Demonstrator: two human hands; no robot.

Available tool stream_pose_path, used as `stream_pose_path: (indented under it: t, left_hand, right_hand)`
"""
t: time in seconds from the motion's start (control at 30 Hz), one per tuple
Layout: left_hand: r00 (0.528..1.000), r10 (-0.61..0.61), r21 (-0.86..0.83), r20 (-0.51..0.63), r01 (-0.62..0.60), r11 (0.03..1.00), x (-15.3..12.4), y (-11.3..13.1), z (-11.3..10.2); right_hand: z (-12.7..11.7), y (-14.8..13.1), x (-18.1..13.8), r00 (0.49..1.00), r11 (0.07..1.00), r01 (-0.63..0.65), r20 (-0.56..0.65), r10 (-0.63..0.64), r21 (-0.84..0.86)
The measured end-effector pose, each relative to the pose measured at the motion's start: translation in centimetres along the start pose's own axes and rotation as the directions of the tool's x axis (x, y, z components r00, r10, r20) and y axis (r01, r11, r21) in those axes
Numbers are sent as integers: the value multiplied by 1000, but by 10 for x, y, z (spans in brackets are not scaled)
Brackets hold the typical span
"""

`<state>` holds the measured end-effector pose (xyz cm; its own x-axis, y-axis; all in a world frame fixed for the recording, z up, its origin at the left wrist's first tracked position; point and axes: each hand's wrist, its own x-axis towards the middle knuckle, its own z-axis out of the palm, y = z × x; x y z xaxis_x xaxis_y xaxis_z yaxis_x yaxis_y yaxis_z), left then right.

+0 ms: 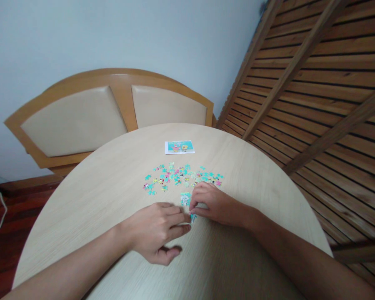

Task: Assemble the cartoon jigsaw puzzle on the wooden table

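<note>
A small joined section of jigsaw puzzle (185, 199) with a pale cartoon face lies on the table near both hands. My left hand (162, 229) rests palm down at its lower left, with fingers stretched out, thumb apart and fingertips at the edge of a teal piece (193, 217). From the right, my right hand (211, 202) bends over the same spot, its thumb and index finger brought together on a puzzle piece mostly hidden by the fingers. Many loose puzzle pieces (176, 177) in teal, pink and yellow are scattered just beyond the hands.
A printed reference picture (179, 147) lies flat beyond the loose pieces. The round wooden table (90, 204) fills the foreground. Behind it stands a bench with a padded backrest (78, 121); a slatted wooden panel (300, 83) slopes along the right. A white cable (1, 212) hangs at far left.
</note>
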<state>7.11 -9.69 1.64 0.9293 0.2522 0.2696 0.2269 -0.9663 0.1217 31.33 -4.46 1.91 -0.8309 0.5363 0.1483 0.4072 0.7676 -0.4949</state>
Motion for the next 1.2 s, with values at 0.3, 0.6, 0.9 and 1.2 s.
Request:
stream_pose_path:
  t: [0.3, 0.6, 0.9, 1.2]
  left_hand:
    - [1000, 6, 2, -17, -6, 1000, 2, 1, 2]
    - [998, 28, -16, -47, -29, 999, 3, 1, 4]
    - [996, 30, -38, -79, -33, 999, 4, 0, 4]
    - [989, -69, -71, -135, 60, 996, -5, -16, -5]
  right_hand:
    - [-8, 3, -4, 999, 998, -46, -21, 45, -41]
    - [-1, 7, -6, 998, 993, -41, -49, 36, -106]
    - [0, 11, -7, 999, 994, -24, -49, 19, -111]
    - [1, 12, -8, 998, 993, -38, -50, 32, -111]
